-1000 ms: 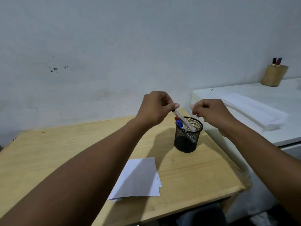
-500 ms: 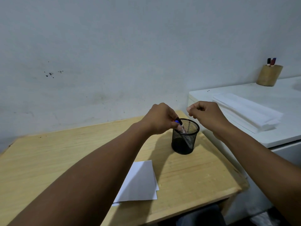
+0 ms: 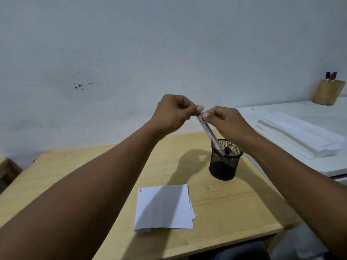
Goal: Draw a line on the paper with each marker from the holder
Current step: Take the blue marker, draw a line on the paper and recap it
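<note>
Both hands are meeting above the mesh holder (image 3: 224, 162) — the left hand (image 3: 172, 113) pinching the top of a white marker (image 3: 207, 130), the right hand (image 3: 228, 121) pinching its barrel just below — its lower end dipping into the holder; the paper (image 3: 163, 207) is lying nearer on the wooden table (image 3: 234, 203).

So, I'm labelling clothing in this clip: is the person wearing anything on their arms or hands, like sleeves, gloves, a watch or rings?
Nothing is visible. The left hand and the right hand are ungloved, and both forearms are uncovered all the way to the picture's edges, with no sleeve, watch, bracelet or ring showing. Fingernails look short and unpainted. Any sleeve higher up would be out of view.
</note>
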